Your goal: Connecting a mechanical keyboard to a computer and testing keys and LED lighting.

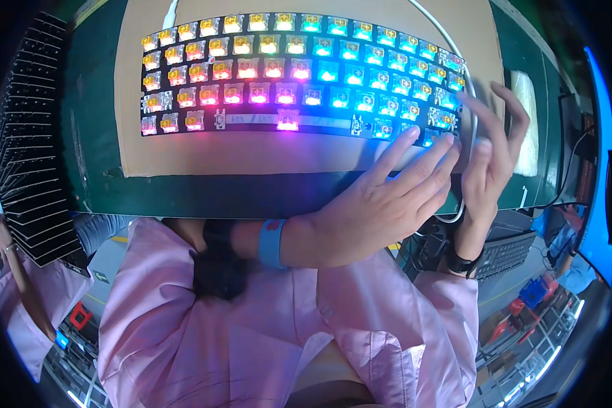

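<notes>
A keyboard (272, 81) without keycaps lies in front of me, its switches glowing yellow, red, pink, green and blue. Across its lower right corner reaches my left hand (394, 180), fingers outstretched, with the tips at the bottom-row switches. My right hand (489, 146) is beside the keyboard's right end, fingers apart and bent; one fingertip is near the edge switches. Neither hand grips anything that I can see. Beside the right hand runs a white cable (450, 37). Something pale under the left fingers is mostly hidden.
A brown cardboard sheet (204, 155) lies under the keyboard on a green tabletop (251, 194). To the left stands a black slotted rack (30, 136); a clear plastic-looking strip (523, 122) is at right. Beyond are a monitor (598, 177), a black keyboard (506, 257) and another person's arm (24, 279).
</notes>
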The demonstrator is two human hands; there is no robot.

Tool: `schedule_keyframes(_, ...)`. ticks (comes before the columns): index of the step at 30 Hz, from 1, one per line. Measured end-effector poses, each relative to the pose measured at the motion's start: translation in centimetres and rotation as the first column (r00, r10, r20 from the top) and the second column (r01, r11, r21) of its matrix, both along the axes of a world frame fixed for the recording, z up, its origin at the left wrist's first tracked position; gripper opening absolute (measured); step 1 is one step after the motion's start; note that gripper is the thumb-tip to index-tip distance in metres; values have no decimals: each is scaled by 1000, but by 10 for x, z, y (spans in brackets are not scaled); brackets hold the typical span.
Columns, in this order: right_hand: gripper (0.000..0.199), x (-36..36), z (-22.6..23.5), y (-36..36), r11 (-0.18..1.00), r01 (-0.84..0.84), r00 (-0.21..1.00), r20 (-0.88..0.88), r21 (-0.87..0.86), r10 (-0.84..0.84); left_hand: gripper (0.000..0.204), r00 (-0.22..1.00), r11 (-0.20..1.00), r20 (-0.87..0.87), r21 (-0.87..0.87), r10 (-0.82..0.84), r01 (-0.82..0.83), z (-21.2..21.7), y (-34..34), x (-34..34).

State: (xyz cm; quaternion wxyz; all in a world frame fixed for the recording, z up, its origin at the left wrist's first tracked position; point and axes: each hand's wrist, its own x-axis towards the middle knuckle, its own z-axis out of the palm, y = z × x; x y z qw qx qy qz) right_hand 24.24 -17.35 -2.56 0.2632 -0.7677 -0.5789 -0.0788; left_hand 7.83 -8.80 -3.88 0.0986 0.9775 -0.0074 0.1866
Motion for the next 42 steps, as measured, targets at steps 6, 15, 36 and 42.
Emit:
schedule_keyframes(6,50,6,-11,6,963,21,998,-58,269,-5,30,1000,1000,15,-5,20,-20,-3,-1,0)
schedule_keyframes(15,59,0,-11,3,957,69,997,-44,282,-59,31,998,999,31,11,48,-49,-5,-2,0)
schedule_keyframes(36,21,-3,-1,9,1000,1,984,-177,31,5,22,997,996,75,-92,6,1,-1,0,0)
schedule_keyframes(42,21,-3,0,7,999,19,980,-200,42,-10,19,995,996,96,-91,7,2,-2,-3,2)
